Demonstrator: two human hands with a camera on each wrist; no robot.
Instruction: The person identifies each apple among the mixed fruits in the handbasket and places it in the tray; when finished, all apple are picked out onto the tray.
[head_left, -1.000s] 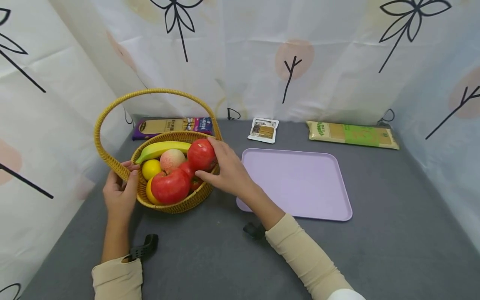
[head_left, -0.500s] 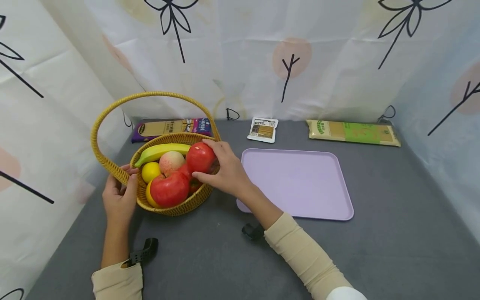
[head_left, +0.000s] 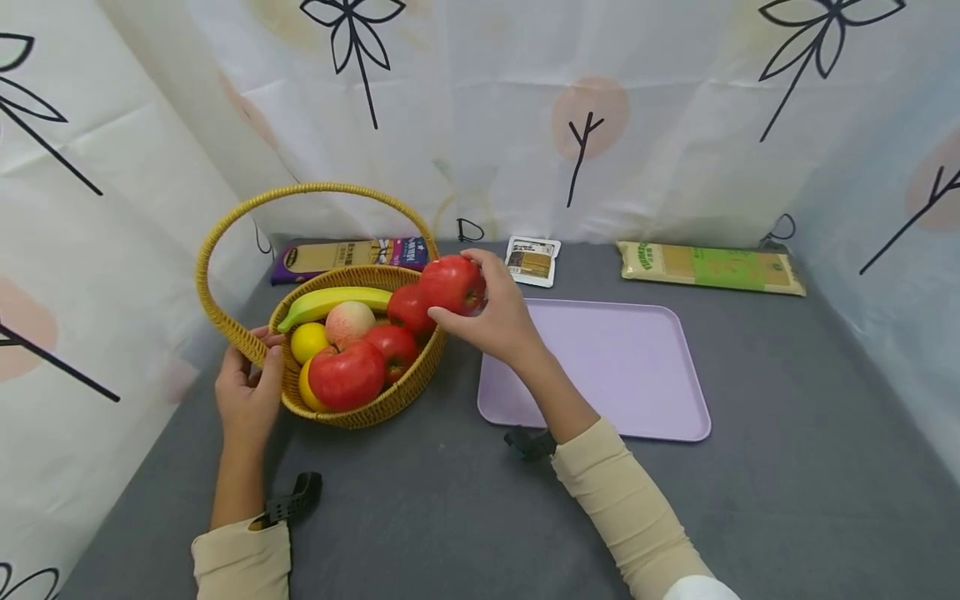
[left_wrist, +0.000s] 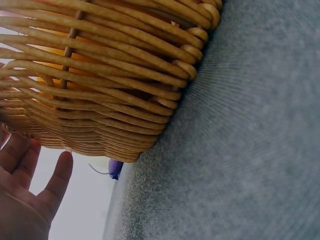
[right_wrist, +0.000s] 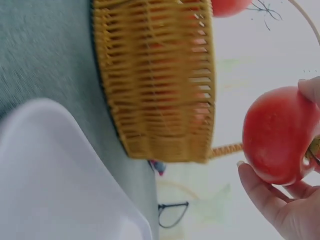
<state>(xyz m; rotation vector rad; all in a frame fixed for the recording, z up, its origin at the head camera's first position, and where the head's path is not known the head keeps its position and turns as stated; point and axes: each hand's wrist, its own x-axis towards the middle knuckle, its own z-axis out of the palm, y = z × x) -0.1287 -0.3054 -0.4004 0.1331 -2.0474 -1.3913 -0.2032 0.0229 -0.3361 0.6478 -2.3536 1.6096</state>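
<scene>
A red apple is held in my right hand, its thumb and fingers on opposite sides, at the right rim of the wicker basket. The apple's stem hollow shows in the right wrist view. My left hand holds the basket's left side where the tall handle meets the rim; its fingers show beside the weave in the left wrist view. Inside the basket lie a banana, a peach, yellow fruit and several other red fruits.
Right of the basket lies a lilac tray, partly behind my right forearm. Along the back are a purple packet, a small white packet and a long green packet, near the patterned curtain.
My right hand has lifted the apple up and to the right, toward the basket's edge, baring red fruits beneath it. The left hand stays at the basket's left side.
</scene>
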